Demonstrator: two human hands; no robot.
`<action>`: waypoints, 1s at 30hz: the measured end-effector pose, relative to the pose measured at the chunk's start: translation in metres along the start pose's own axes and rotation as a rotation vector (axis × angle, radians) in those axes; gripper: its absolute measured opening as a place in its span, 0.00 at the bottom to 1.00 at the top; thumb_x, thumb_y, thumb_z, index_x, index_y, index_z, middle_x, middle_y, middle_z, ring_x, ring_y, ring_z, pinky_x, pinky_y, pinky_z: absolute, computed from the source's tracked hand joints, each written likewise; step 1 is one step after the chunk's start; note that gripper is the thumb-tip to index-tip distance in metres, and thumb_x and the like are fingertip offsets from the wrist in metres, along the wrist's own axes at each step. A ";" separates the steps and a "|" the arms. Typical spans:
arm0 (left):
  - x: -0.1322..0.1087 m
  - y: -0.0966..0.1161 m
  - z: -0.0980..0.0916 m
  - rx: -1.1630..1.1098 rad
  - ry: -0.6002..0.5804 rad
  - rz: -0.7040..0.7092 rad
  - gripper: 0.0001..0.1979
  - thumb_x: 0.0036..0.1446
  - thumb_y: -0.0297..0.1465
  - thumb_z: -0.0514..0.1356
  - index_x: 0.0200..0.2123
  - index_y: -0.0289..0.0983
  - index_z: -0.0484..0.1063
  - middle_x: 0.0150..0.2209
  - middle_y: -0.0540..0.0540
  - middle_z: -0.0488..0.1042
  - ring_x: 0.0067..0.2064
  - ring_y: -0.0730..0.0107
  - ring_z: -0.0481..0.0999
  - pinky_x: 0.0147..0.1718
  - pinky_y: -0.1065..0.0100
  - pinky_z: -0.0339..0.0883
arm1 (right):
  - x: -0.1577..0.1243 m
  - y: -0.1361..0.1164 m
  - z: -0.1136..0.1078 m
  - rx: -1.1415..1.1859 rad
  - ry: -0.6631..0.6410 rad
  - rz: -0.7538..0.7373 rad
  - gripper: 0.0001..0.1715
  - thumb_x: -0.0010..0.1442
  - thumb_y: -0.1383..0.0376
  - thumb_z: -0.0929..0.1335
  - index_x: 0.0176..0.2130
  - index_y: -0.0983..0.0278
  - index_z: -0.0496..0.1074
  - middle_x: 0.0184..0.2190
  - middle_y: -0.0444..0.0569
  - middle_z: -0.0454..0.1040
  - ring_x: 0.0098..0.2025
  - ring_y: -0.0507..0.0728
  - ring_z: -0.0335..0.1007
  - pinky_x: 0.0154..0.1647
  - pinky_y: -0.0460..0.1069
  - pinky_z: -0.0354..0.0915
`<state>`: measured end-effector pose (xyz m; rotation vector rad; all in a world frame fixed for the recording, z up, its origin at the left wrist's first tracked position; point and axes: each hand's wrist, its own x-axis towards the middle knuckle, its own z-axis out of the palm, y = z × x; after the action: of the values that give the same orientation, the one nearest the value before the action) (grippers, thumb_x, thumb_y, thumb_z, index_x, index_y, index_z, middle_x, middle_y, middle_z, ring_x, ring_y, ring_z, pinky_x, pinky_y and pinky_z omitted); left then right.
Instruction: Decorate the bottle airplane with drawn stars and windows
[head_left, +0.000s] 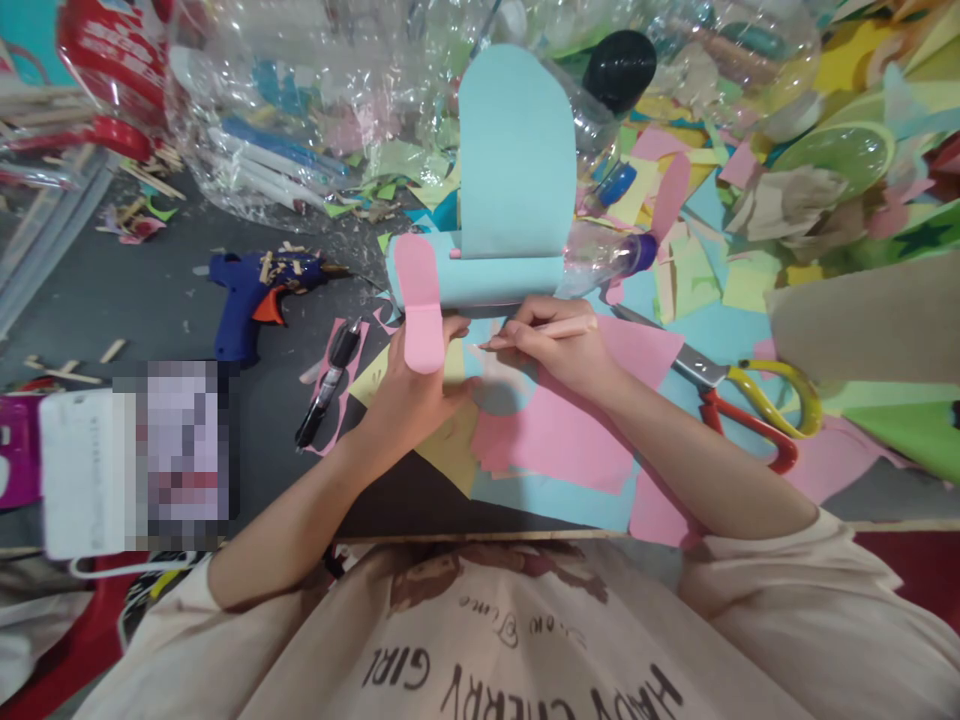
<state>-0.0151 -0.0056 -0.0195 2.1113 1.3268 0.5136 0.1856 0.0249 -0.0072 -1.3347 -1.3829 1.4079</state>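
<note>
My right hand is closed round a slim pale pink pen, its tip touching the light blue paper below. My left hand rests on the left side of that paper, thumb and fingers apart; a pink paper strip hides part of its fingers. Just beyond both hands, a clear plastic bottle with a purple cap lies on its side, wrapped in light blue paper. A large rounded blue paper piece stands out from it. Pink sheets and a yellow sheet lie under my hands.
Scissors with red and yellow handles lie right of my right arm. A blue glue gun and a black pen sit at left. A white box-like device is near the left edge. Paper scraps and plastic bottles crowd the back.
</note>
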 end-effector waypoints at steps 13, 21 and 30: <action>0.000 0.000 0.001 0.013 0.016 0.000 0.25 0.58 0.30 0.61 0.57 0.41 0.59 0.56 0.40 0.70 0.59 0.52 0.69 0.59 0.50 0.64 | -0.002 -0.001 -0.002 0.049 0.061 -0.046 0.15 0.50 0.62 0.69 0.16 0.61 0.68 0.17 0.42 0.70 0.25 0.53 0.73 0.25 0.47 0.67; 0.000 -0.001 0.001 0.007 0.026 0.024 0.25 0.58 0.30 0.61 0.57 0.40 0.59 0.57 0.39 0.70 0.59 0.52 0.69 0.58 0.49 0.64 | -0.001 0.001 -0.001 0.021 0.021 -0.015 0.18 0.52 0.62 0.70 0.16 0.62 0.64 0.17 0.43 0.70 0.26 0.54 0.75 0.23 0.46 0.64; 0.000 0.000 0.001 0.006 0.009 -0.005 0.26 0.56 0.28 0.61 0.57 0.41 0.59 0.56 0.39 0.70 0.59 0.52 0.69 0.58 0.49 0.63 | -0.002 -0.005 0.000 0.022 0.048 -0.016 0.17 0.49 0.63 0.69 0.13 0.61 0.65 0.16 0.41 0.67 0.24 0.52 0.70 0.24 0.47 0.65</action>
<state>-0.0148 -0.0057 -0.0204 2.1118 1.3400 0.5185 0.1854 0.0239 -0.0019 -1.3321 -1.3408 1.3678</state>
